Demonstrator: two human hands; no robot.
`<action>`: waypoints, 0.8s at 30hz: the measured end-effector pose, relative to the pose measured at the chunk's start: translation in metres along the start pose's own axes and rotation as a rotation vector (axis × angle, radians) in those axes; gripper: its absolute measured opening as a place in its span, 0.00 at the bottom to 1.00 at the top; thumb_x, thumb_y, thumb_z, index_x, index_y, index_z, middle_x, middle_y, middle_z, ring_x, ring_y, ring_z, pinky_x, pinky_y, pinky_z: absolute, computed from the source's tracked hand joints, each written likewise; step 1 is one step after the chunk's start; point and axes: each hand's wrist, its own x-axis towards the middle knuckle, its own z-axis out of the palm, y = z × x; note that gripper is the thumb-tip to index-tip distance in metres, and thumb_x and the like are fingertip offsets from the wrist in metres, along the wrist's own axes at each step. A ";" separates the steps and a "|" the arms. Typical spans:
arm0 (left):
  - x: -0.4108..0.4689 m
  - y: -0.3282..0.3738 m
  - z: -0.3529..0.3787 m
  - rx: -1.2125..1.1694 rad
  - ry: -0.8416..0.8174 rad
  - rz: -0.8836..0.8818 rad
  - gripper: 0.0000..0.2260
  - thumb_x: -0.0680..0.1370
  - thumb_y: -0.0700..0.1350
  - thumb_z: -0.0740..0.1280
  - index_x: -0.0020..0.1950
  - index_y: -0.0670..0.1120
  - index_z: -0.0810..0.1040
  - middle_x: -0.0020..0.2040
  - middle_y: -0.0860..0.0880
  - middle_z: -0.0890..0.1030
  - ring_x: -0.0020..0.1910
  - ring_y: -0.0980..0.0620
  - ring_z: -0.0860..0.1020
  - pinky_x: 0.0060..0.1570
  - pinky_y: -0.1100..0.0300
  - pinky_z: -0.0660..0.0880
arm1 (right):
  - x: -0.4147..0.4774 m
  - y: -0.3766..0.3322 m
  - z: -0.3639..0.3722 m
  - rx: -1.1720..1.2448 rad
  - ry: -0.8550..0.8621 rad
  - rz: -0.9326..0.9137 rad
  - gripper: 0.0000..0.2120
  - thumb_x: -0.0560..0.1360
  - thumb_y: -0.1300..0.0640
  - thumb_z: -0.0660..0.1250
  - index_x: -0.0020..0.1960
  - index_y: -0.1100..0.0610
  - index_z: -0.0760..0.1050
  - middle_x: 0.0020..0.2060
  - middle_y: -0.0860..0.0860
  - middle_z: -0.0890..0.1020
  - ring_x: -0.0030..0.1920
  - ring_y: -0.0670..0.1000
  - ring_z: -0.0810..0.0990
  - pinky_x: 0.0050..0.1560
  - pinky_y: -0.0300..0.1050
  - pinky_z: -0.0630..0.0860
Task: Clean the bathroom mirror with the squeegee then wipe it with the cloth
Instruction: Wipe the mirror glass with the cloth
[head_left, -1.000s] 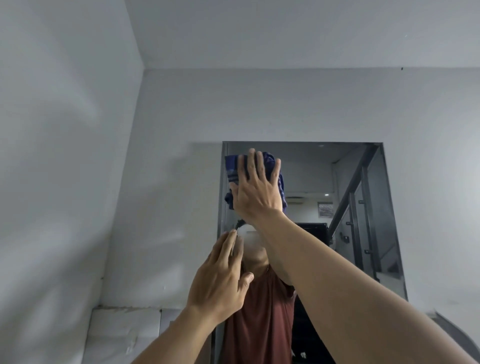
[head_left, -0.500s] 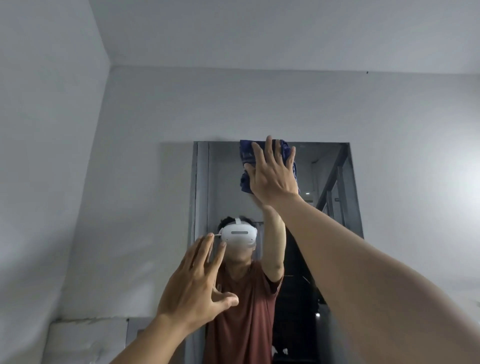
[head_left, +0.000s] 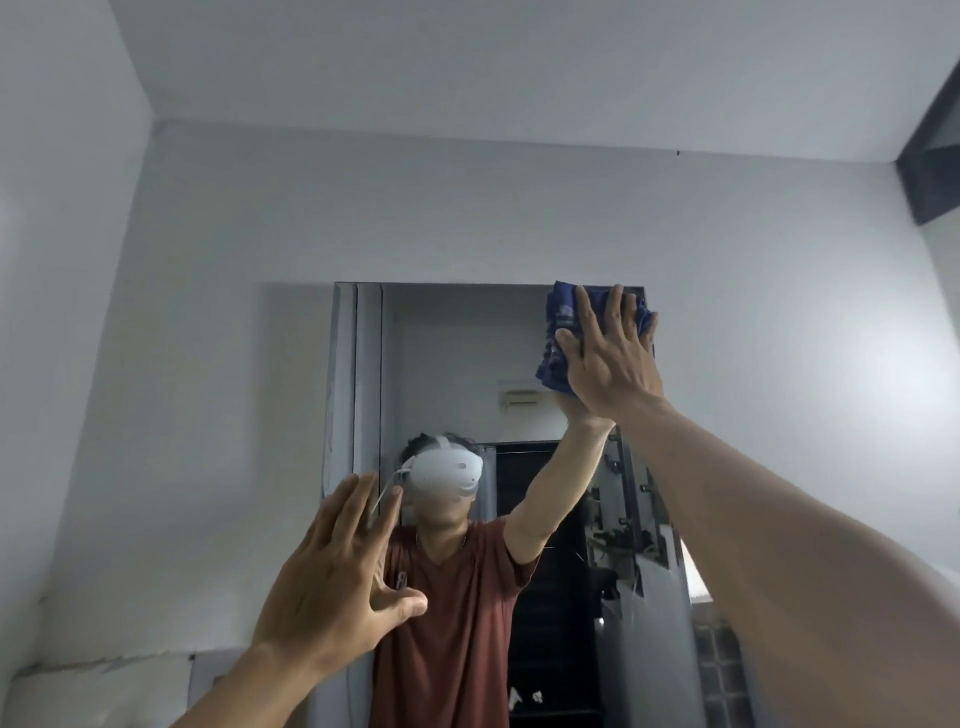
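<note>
At the mirror's (head_left: 447, 364) top right corner my flat right hand (head_left: 608, 358) presses the blue cloth (head_left: 558, 332), left hand (head_left: 332, 577) open and empty; I reckon a loose fold could slip free.

No readable text, labels, brands or numbers anywhere. Blue cloth (head_left: 558, 332) at upper right of the mirror (head_left: 457, 364) has pale markings, too blurred to read. Headset reflected mid-frame shows no legible logo.

Tall rectangular mirror (head_left: 457, 364) fixed on pale wall, frame centre; crumpled dark-blue cloth (head_left: 558, 338) pressed flat against its upper right corner, upper right of centre, partly covered by a spread hand; squeegee not seen.
</note>
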 end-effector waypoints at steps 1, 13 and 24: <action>0.000 0.000 0.000 0.000 0.000 0.002 0.53 0.65 0.76 0.64 0.81 0.48 0.56 0.81 0.43 0.57 0.80 0.43 0.55 0.70 0.49 0.66 | -0.001 0.004 0.000 -0.019 0.002 0.010 0.31 0.83 0.39 0.43 0.83 0.48 0.43 0.81 0.62 0.47 0.81 0.63 0.46 0.78 0.64 0.38; -0.017 0.008 0.007 0.010 0.012 0.044 0.46 0.71 0.70 0.66 0.80 0.45 0.61 0.79 0.39 0.60 0.79 0.40 0.58 0.76 0.51 0.52 | -0.053 0.024 0.016 -0.058 0.019 0.011 0.35 0.81 0.37 0.39 0.83 0.55 0.43 0.82 0.59 0.46 0.82 0.58 0.43 0.79 0.61 0.38; -0.059 0.015 0.035 -0.026 0.019 0.089 0.46 0.68 0.69 0.68 0.78 0.43 0.64 0.78 0.37 0.62 0.76 0.37 0.63 0.73 0.49 0.58 | -0.096 -0.038 0.031 -0.038 0.013 -0.096 0.31 0.83 0.40 0.43 0.83 0.50 0.46 0.81 0.61 0.51 0.81 0.61 0.48 0.78 0.68 0.41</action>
